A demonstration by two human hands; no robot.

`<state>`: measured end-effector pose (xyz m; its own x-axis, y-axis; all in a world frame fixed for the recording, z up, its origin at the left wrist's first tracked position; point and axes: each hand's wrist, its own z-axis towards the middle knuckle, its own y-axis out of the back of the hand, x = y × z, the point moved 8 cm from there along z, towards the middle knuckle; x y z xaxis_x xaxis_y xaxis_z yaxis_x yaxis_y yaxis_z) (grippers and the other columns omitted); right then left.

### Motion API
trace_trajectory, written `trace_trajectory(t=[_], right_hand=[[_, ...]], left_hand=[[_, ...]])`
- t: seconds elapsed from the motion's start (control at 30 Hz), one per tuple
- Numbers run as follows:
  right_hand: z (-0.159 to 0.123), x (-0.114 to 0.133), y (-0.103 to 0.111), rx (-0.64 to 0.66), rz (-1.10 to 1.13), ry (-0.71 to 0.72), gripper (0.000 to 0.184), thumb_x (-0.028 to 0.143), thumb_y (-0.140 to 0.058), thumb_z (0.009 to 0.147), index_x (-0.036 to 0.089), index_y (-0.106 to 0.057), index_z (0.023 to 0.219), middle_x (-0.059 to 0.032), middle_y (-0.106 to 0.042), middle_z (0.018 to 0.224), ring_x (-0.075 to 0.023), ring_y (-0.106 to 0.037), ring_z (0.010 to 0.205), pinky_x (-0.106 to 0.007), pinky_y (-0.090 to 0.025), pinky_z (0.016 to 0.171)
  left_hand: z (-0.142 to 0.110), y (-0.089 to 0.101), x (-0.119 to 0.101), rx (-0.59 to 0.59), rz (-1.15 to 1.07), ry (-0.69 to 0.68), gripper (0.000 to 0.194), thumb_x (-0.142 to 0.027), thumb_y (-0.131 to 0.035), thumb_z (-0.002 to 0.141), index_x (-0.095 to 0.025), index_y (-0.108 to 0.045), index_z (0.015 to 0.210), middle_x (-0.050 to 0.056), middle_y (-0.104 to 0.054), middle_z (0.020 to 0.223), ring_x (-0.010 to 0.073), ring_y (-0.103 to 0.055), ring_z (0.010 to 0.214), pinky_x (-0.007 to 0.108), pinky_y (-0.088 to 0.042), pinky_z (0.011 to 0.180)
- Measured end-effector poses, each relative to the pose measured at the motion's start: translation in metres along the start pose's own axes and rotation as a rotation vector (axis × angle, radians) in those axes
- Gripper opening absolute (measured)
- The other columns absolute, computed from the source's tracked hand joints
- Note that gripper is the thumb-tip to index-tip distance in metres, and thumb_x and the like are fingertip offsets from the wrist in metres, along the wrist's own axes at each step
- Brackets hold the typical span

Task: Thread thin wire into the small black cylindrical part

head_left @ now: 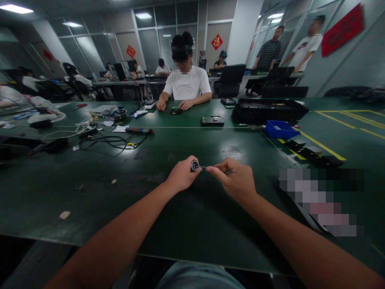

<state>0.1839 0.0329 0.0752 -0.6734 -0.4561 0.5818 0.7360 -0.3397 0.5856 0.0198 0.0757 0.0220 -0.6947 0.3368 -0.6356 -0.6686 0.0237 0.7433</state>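
Above the near middle of the green table, my left hand [183, 174] is closed round a small black cylinder [195, 165]. Its round, silver-rimmed end faces me, with some dark inner parts showing; the rest is hidden in my fingers. My right hand [237, 178], just to the right, pinches a thin metal rod [203, 167] that points left. The rod's tip reaches the cylinder's edge by my left thumb; whether it goes inside I cannot tell. Most of the rod's other end is covered by my right fingers.
The green table [150, 208] spreads around my hands. Ahead lie a hard drive [212, 120], a black tray [267, 110] and a blue bin [281, 130]. To the left are a pen-like tool [140, 130] and black cables [105, 141]. A co-worker [188, 82] sits opposite.
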Motion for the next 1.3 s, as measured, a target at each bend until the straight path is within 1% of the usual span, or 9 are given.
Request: trace_trajectory(t=[0.2,0.4,0.6,0.7,0.8,0.87,0.97,1.13,1.3], right_hand=[[0.001,0.0,0.001,-0.003,-0.034,0.009,0.045,0.062,-0.065,0.08,0.021,-0.063,0.064,0.0015,-0.06,0.051,-0.012,-0.052,0.044,-0.026,-0.036,0.048],[0.0,0.007,-0.006,0.091,0.024,0.044,0.028,0.048,-0.064,0.087,0.022,-0.068,0.096,-0.0053,-0.074,0.082,-0.0175,-0.065,0.061,-0.028,-0.045,0.053],[-0.002,0.01,-0.012,0.149,0.121,0.111,0.018,0.032,-0.053,0.093,0.021,-0.062,0.105,-0.0085,-0.072,0.093,-0.0226,-0.069,0.085,-0.036,-0.052,0.075],[-0.001,0.009,-0.012,0.174,0.152,0.087,0.021,0.036,-0.052,0.094,0.022,-0.061,0.108,-0.0069,-0.072,0.092,-0.0217,-0.068,0.083,-0.035,-0.051,0.072],[-0.001,0.009,-0.012,0.183,0.136,0.058,0.024,0.039,-0.047,0.097,0.022,-0.064,0.101,-0.0024,-0.069,0.077,-0.0183,-0.066,0.069,-0.031,-0.047,0.064],[-0.002,0.006,-0.011,0.161,0.135,0.028,0.025,0.038,-0.045,0.098,0.022,-0.064,0.103,-0.0007,-0.066,0.07,-0.0174,-0.064,0.064,-0.031,-0.045,0.061],[-0.002,-0.001,-0.01,0.091,0.268,-0.052,0.025,0.037,-0.049,0.096,0.022,-0.057,0.114,-0.0024,-0.068,0.078,-0.0193,-0.067,0.073,-0.033,-0.049,0.067],[0.003,-0.022,-0.022,0.053,0.606,-0.23,0.024,0.042,-0.057,0.092,0.019,-0.061,0.097,-0.0052,-0.068,0.085,-0.0183,-0.067,0.076,-0.035,-0.053,0.074],[0.009,-0.053,-0.031,0.013,0.785,-0.419,0.028,0.046,-0.058,0.089,0.019,-0.061,0.084,-0.0011,-0.063,0.072,-0.0145,-0.061,0.061,-0.031,-0.051,0.061]], left_hand=[[0.0,-0.001,0.001,-0.002,0.001,-0.019,0.016,-0.037,-0.058,0.088,-0.022,-0.056,0.094,-0.002,-0.062,0.078,0.0133,-0.054,0.067,0.025,-0.033,0.059],[0.002,0.0,0.005,-0.021,0.004,-0.008,0.015,-0.035,-0.059,0.088,-0.022,-0.056,0.095,-0.002,-0.062,0.078,0.0133,-0.054,0.068,0.025,-0.034,0.06],[0.0,0.002,0.004,-0.023,0.006,-0.001,0.014,-0.033,-0.059,0.088,-0.023,-0.056,0.096,-0.001,-0.065,0.082,0.0148,-0.056,0.071,0.026,-0.036,0.061],[0.0,0.002,0.003,-0.015,0.014,-0.004,0.014,-0.033,-0.059,0.088,-0.023,-0.056,0.096,0.0,-0.065,0.083,0.0153,-0.057,0.072,0.026,-0.037,0.062],[0.0,0.002,0.004,-0.016,0.014,-0.002,0.014,-0.034,-0.06,0.088,-0.023,-0.056,0.095,-0.001,-0.065,0.082,0.0152,-0.057,0.071,0.026,-0.038,0.062],[0.0,0.001,0.004,-0.01,0.011,0.0,0.014,-0.033,-0.06,0.088,-0.023,-0.056,0.096,-0.001,-0.065,0.082,0.0151,-0.057,0.071,0.026,-0.038,0.062],[0.0,0.0,0.003,-0.008,0.015,-0.01,0.014,-0.034,-0.06,0.088,-0.023,-0.056,0.097,0.0,-0.066,0.084,0.0155,-0.058,0.072,0.026,-0.037,0.061],[0.001,-0.001,0.004,-0.003,0.037,-0.009,0.015,-0.034,-0.06,0.088,-0.024,-0.056,0.098,0.001,-0.067,0.086,0.0166,-0.059,0.073,0.027,-0.038,0.062],[0.002,-0.001,-0.003,0.038,0.132,-0.091,0.015,-0.036,-0.06,0.088,-0.025,-0.057,0.098,0.001,-0.067,0.09,0.0182,-0.06,0.076,0.028,-0.036,0.061]])
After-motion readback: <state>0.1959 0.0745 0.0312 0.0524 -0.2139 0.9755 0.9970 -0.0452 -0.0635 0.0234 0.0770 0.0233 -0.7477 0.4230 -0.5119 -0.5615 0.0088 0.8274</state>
